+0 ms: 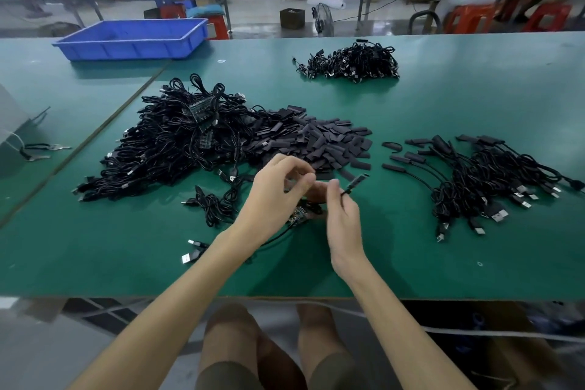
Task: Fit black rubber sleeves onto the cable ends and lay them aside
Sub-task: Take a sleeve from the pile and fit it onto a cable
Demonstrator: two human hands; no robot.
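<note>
I note bare tabletop (pixel 443 263) along the near edge, and a narrow lane between sleeve heap (pixel 323 139) and sleeved cables (pixel 493 177); the tangled cable pile (pixel 177 142) blocks the left.

Cable (pixel 356 182) in right hand (pixel 343 218)

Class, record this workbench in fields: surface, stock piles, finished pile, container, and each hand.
surface: green table mat
stock: tangled pile of black cables; heap of flat black rubber sleeves
finished: sleeved black cables, on the right
container: blue plastic tray, far left
right hand: pinches a thin black cable
left hand: fingers curled; hold unclear
</note>
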